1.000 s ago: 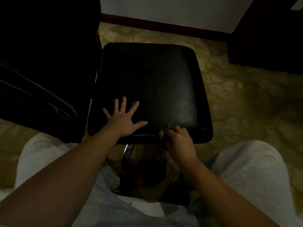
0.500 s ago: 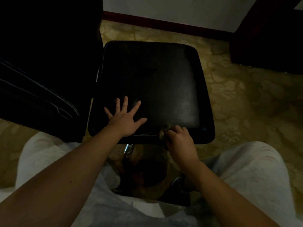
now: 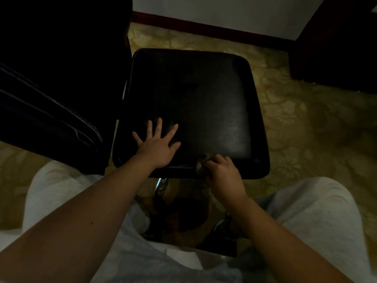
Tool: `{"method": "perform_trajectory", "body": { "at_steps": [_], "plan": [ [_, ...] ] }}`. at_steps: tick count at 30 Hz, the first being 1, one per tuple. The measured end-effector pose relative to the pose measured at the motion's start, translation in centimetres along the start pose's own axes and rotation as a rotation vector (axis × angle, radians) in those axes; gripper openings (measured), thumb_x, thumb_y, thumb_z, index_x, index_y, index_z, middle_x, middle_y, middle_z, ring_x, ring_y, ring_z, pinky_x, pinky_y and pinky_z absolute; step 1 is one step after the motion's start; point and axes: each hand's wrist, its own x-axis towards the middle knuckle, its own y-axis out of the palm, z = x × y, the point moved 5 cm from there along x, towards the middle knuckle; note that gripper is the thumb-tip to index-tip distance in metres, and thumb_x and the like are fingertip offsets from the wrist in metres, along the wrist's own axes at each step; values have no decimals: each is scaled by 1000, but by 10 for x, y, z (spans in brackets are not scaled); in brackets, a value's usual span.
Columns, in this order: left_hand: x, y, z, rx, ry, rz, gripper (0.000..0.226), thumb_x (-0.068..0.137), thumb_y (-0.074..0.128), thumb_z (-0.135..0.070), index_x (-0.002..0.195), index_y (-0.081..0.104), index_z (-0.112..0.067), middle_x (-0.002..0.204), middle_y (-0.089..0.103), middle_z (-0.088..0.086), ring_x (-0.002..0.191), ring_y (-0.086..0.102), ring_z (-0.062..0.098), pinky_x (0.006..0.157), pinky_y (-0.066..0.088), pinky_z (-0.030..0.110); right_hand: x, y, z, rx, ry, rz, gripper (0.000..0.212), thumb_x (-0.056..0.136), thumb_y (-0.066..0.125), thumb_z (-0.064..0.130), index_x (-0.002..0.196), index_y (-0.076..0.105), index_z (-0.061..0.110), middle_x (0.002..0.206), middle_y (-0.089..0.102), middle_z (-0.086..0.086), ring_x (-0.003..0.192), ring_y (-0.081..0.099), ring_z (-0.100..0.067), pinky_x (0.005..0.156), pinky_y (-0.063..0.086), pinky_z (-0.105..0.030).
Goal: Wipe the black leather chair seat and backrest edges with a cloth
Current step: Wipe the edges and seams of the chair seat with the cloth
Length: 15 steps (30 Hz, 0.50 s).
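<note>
Black leather chair seat is seen in the middle of the frame. It is smooth and a bit shiny, nearly square, with round corners and a soft raised rim. Its slightly longer side runs from the bottom of the frame up toward the wall.

The left hand is laid flat on the lower left part of the seat, with its fingers straight and spread apart. The right hand is curled tight around a small bunched, greyish cloth, which is pressed on the seat's near edge, just right of the left hand.

A shiny metal post is seen under the seat. The floor is covered by a yellowish carpet with a flower pattern. A big dark shape with thin pale stripes is seen at the upper left, just beside the seat; what it is cannot be told.
</note>
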Motion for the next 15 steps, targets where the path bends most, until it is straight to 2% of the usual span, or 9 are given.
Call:
{"method": "perform_trajectory", "body": {
  "at_steps": [7,11,15],
  "plan": [
    [1,-1,0,9,-8,-4,63,99,17,-66,150,-15,-51,162,-28,2,148,-27,31,112,-9,71,9,7,23,10,-108,64,22,83,65,16,104,71,17,105,59,-4,92,52,-26,72,48,-36],
    [1,-1,0,0,0,3,63,99,18,-66,150,-15,-51,162,-29,2,147,-28,31,111,-11,71,1,0,5,-13,-83,49,24,78,68,14,102,72,19,101,59,-3,88,52,-26,69,49,-37],
    [1,2,0,0,-1,-8,63,99,17,-66,150,-15,-51,162,-29,3,147,-28,32,111,-11,71,3,5,14,-4,-65,46,18,82,66,16,98,72,16,101,59,-4,88,52,-27,67,50,-37]
  ]
}}
